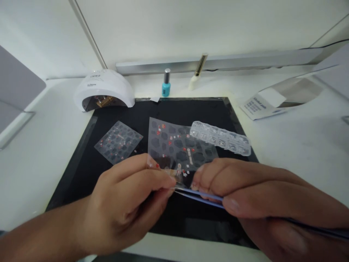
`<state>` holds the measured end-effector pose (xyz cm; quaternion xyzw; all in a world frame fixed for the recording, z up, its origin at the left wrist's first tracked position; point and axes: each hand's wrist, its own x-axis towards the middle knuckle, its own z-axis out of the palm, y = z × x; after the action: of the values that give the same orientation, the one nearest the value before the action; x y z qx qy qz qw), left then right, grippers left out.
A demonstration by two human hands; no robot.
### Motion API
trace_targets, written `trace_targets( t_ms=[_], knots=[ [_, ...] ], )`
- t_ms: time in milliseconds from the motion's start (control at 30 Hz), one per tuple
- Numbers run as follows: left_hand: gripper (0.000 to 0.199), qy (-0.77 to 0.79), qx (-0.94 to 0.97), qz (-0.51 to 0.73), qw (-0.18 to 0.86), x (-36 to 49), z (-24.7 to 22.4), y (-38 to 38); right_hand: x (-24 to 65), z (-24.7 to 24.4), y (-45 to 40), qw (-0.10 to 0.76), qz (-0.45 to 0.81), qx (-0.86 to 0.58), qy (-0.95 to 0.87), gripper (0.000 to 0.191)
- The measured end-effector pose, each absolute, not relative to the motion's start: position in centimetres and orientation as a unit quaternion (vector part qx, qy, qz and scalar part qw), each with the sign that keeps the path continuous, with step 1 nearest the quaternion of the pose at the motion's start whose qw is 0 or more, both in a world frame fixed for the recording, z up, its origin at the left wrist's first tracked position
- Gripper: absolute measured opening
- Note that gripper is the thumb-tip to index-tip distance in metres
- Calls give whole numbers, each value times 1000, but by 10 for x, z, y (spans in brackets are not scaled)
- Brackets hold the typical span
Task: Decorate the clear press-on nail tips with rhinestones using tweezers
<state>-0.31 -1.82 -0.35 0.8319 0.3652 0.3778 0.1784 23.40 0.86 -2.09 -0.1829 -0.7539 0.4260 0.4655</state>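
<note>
Pinched between the thumb and fingers of my left hand (pixel 128 196) is a clear nail sticker sheet (pixel 177 145), with small red and white motifs and dark blotchy shapes showing. My right hand (pixel 261 196) is closed around blue tweezers (pixel 201 196). Their tips point left and meet the near edge of the sheet by my left thumb; whether a sticker is between them is too small to tell. A second sticker sheet (pixel 118 142) lies on the black mat (pixel 180 109), left of the held one. Beyond my right fingers is a clear compartment case (pixel 220 138).
A white nail lamp (pixel 105 87) stands at the back left. Behind the mat are a turquoise polish bottle (pixel 166 85) and a pale bottle with a gold cap (pixel 198 71). An opened white alcohol pad box (pixel 267 102) lies at the right, on the white table (pixel 305 145).
</note>
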Motion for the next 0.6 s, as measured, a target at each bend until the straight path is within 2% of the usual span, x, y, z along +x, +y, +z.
trace_targets(
  t_ms=[600],
  knots=[
    [16,367,809,403,221,-1,-6,-18,232,-22,9,469,439,-171,-747,24]
  ],
)
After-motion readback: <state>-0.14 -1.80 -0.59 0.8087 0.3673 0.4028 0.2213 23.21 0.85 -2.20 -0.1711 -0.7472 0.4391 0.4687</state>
